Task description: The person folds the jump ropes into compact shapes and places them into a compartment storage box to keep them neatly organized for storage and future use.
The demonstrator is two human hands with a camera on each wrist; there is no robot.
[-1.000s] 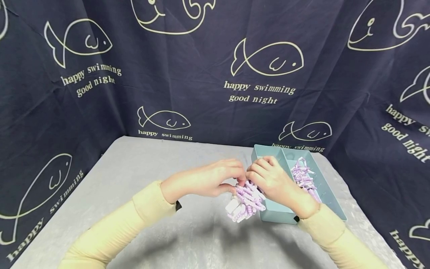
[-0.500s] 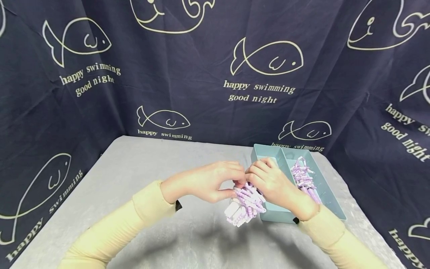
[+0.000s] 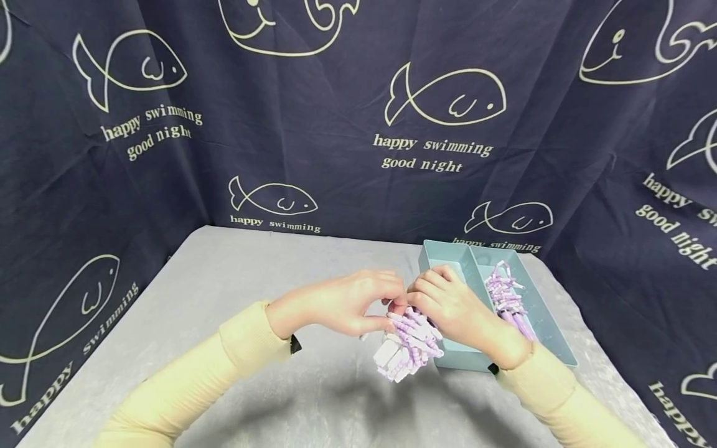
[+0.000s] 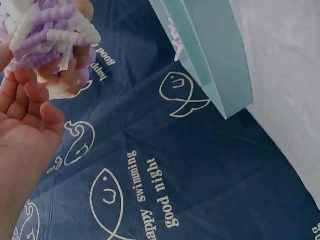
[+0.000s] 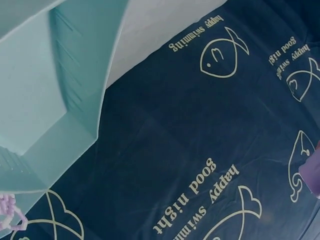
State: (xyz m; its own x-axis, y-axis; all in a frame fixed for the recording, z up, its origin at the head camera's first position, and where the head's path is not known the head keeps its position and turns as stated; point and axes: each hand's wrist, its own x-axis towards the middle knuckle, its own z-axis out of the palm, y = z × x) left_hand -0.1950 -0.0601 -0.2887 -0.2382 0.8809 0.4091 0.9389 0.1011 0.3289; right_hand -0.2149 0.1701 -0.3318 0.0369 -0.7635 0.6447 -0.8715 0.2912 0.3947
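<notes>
A bundle of ribbed purple-and-white sticks (image 3: 412, 345) is held above the table between both hands. My left hand (image 3: 350, 305) pinches at its upper left with thumb and fingers. My right hand (image 3: 454, 305) holds the bundle from the right, its fingers curled with the far side hidden. Close up in the left wrist view, the bundle (image 4: 47, 35) shows its ribbed pieces crossing each other above the left hand (image 4: 27, 135). At the right edge of the right wrist view only a smooth purple end (image 5: 312, 172) shows.
A blue-green divided tray (image 3: 554, 323) stands on the grey table (image 3: 252, 267) at the right, partly behind the right hand. Its right compartment holds a similar purple-and-white bundle (image 3: 506, 295). A dark blue fish-print cloth (image 3: 347, 155) hangs behind the table.
The bundle has tipped slightly down and to the left. My left fingers have shifted a little, and a small white tip now shows below the left thumb. My right hand stays nearly still.
</notes>
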